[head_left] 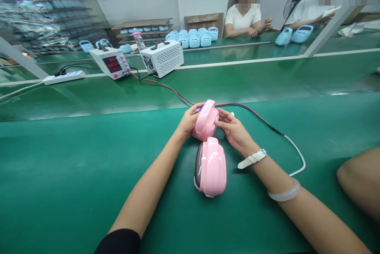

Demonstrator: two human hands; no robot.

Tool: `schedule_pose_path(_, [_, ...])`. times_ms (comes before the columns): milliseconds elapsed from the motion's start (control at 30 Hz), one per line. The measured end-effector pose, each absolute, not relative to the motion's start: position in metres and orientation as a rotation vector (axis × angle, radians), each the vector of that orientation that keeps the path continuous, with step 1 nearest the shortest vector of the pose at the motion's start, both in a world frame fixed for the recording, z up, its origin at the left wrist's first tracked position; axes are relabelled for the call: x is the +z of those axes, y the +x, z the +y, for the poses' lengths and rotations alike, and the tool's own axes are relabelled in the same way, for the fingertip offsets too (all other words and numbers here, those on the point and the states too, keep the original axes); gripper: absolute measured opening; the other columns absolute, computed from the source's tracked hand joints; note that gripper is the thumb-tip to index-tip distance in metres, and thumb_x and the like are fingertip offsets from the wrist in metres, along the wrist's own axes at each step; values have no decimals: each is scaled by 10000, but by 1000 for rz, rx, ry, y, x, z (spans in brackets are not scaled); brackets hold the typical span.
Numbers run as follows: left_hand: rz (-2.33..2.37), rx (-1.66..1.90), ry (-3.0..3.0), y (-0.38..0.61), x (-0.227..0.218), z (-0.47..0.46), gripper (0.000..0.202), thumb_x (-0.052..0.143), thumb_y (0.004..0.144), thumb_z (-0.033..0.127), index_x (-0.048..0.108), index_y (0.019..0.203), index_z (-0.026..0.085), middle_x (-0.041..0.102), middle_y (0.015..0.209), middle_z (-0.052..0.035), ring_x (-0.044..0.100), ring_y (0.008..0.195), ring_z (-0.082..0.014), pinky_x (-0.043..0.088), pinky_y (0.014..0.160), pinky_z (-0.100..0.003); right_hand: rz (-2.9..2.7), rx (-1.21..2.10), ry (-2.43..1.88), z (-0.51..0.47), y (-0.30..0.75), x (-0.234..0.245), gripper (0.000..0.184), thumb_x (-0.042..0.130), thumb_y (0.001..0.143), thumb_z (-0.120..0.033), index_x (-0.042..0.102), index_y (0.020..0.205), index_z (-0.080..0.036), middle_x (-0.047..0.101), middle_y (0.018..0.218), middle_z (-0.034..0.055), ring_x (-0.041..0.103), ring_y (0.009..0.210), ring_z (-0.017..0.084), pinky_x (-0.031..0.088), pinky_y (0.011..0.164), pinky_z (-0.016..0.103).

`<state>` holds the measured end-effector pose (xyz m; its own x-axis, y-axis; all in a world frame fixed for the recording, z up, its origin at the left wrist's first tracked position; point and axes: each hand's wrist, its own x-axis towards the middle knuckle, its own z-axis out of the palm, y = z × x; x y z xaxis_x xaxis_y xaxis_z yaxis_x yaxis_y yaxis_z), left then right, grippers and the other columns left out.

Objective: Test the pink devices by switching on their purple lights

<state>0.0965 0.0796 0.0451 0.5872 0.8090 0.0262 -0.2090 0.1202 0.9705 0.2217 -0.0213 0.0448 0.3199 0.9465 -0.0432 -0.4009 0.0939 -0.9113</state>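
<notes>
My left hand and my right hand both grip a glossy pink handled device, held tilted just above the green belt. A small purple light shows at its top edge. A second pink device of the same kind lies on the belt just in front of it, dark screen facing left. A red and black cable runs to the held device and joins a white cable on the right.
A power supply with red digits, a white vented box and a power strip stand at the back left. Blue devices are grouped behind. Two people sit across the line. Another person's arm intrudes at right.
</notes>
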Motion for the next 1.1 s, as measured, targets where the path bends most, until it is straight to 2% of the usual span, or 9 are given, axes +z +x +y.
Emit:
schedule_pose_path(133, [661, 1012, 1265, 74, 45, 68, 463, 683, 702, 380, 587, 1122, 211, 627, 993, -35, 565, 862, -156, 413, 752, -237, -698, 1220, -1042, -47, 222, 57, 590, 787, 593, -194, 576, 1137, -280, 468, 1399, 30, 368, 1337, 217, 273, 1147, 392])
schedule_pose_path(233, [810, 1311, 1310, 41, 44, 34, 257, 586, 785, 347, 619, 1008, 223, 593, 932, -17, 544, 872, -147, 393, 808, -241, -813, 1307, -1073, -77, 223, 60, 582, 792, 632, -183, 583, 1162, -301, 481, 1392, 13, 364, 1339, 216, 262, 1151, 395])
schedule_pose_path(300, [806, 1200, 1355, 23, 44, 4, 219, 571, 787, 311, 623, 981, 225, 588, 913, -15, 540, 883, -161, 396, 829, -256, -900, 1417, -1062, -94, 221, 57, 519, 789, 665, -196, 606, 1145, -277, 527, 1344, 31, 413, 1303, 231, 294, 1131, 404])
schedule_pose_path(400, [695, 790, 1339, 17, 49, -33, 410, 572, 771, 314, 545, 1175, 247, 568, 1179, -36, 486, 1130, -226, 375, 948, -300, -930, 1538, -1002, -107, 216, 52, 512, 785, 684, -209, 599, 1158, -263, 554, 1308, 42, 478, 1242, 243, 359, 1085, 412])
schedule_pose_path(467, [713, 692, 1316, 25, 55, -46, 468, 580, 764, 301, 504, 1223, 251, 523, 1279, -34, 438, 1209, -251, 365, 982, -312, -904, 1531, -990, -109, 212, 50, 534, 789, 678, -208, 588, 1170, -268, 550, 1310, 37, 489, 1232, 241, 379, 1072, 403])
schedule_pose_path(600, [801, 703, 1320, 40, 62, -49, 382, 603, 747, 296, 558, 1122, 236, 584, 1158, -38, 507, 1098, -270, 416, 918, -326, -873, 1526, -975, -108, 209, 50, 530, 778, 687, -197, 586, 1176, -265, 547, 1315, 32, 484, 1240, 233, 387, 1073, 384])
schedule_pose_path(767, [787, 748, 1268, 37, 60, -48, 415, 530, 746, 290, 563, 1155, 229, 581, 1181, -43, 484, 1154, -294, 426, 925, -351, -866, 1539, -932, -110, 210, 48, 535, 771, 696, -190, 584, 1191, -272, 541, 1322, 19, 477, 1247, 233, 383, 1087, 393])
schedule_pose_path(933, [781, 703, 1272, 36, 63, -46, 442, 593, 696, 282, 563, 1134, 233, 570, 1208, -38, 486, 1170, -312, 416, 966, -381, -829, 1531, -894, -112, 209, 45, 524, 765, 701, -174, 589, 1185, -269, 543, 1320, 15, 479, 1249, 232, 396, 1080, 378])
schedule_pose_path(1100, [809, 660, 1358, 37, 73, -44, 417, 625, 695, 322, 575, 1101, 238, 571, 1208, -34, 498, 1147, -294, 407, 975, -361, -806, 1522, -888, -112, 208, 48, 493, 749, 709, -163, 600, 1168, -266, 566, 1286, 14, 497, 1225, 228, 408, 1065, 376])
